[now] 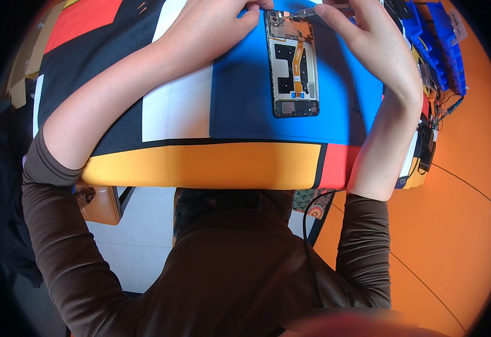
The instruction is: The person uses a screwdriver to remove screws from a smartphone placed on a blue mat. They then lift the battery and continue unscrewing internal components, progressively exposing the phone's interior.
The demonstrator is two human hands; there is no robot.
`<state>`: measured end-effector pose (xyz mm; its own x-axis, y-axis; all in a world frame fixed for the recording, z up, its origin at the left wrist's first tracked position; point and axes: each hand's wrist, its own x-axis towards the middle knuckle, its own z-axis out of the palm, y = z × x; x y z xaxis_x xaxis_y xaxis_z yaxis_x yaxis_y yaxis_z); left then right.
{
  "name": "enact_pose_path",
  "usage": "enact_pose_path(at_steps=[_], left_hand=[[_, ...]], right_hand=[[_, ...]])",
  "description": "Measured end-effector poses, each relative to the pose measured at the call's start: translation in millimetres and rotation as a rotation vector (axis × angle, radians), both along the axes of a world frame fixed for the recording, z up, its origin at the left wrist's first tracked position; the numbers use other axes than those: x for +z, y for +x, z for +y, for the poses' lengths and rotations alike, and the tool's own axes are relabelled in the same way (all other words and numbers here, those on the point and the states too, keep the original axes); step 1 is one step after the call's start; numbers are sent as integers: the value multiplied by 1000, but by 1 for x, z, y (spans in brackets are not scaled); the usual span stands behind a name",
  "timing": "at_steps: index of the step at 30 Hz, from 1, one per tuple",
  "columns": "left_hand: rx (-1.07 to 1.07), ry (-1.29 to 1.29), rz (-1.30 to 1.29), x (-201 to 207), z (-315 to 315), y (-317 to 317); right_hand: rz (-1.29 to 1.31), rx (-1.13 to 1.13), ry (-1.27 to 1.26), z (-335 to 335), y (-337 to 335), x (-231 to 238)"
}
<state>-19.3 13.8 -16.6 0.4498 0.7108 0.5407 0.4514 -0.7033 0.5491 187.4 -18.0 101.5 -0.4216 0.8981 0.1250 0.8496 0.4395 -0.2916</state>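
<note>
An opened smartphone (308, 67) lies upright on a blue mat (237, 106), its back cover off. Its circuit board and camera are at the far end, with an orange flex cable (298, 62) running down the middle. My left hand (231, 17) is closed, fingers curled at the phone's far left corner; a fingertip seems to touch that corner, and the picture's top edge cuts off part of the hand. From the right, my right hand (369, 39) pinches thin silvery tweezers (307, 12), whose tips are over the far end of the phone's board.
Under the mat is a cloth with black, white, red and yellow blocks (200, 163). Blue plastic bins (436, 45) stand at the far right, with black cables (425, 135) nearer. A cardboard box (24, 73) is at the far left. A brown leather bag (102, 205) sits below the table edge.
</note>
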Motion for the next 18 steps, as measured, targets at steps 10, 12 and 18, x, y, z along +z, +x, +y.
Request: enact_pose_path(at_steps=[10,12,18], left_hand=[[-12,-7,-38,-2,1,1],[-16,-54,-21,0,0,0],[-6,-59,1,6,-4,-1]], right_hand=[[0,-23,75,4,5,-9],[51,52,70,2,5,-6],[-35,-155,-14,5,0,-2]])
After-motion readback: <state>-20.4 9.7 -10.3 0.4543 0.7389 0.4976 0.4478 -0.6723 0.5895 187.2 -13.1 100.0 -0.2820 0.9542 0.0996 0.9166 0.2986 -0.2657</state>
